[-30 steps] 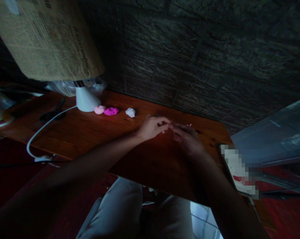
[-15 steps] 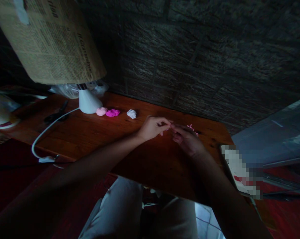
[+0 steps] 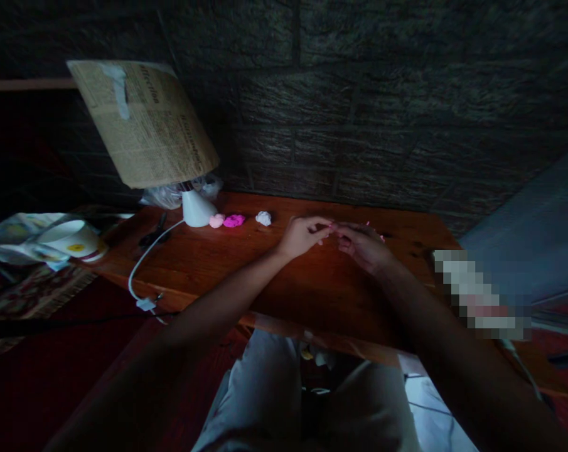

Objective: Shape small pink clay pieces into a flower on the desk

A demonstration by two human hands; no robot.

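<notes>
Above the wooden table, my left hand [image 3: 303,237] and my right hand [image 3: 366,248] meet at the fingertips, both pinched closed. A tiny pink piece of modelling clay [image 3: 331,228] shows between them; its shape is too small to make out. Partly hidden behind my right hand, thin pink clay bits [image 3: 382,238] lie on the tabletop. To the left of my hands sit a white clay lump [image 3: 263,218], a magenta clay lump [image 3: 234,220] and a pale pink clay lump [image 3: 216,221]. The last two touch each other.
A lamp with a newsprint shade [image 3: 147,125] stands at the table's [image 3: 236,257] back left, its white cord [image 3: 135,270] hanging over the front edge. Scissors [image 3: 154,233] and a white cup [image 3: 74,240] are further left. A blurred-out pale object [image 3: 476,295] lies at right. A stone-block wall [image 3: 312,150] rises behind.
The camera view has tilted up and shifted left, so more of the lamp and cup shows. My hands stay together at the fingertips, with pink clay now more visible between them.
</notes>
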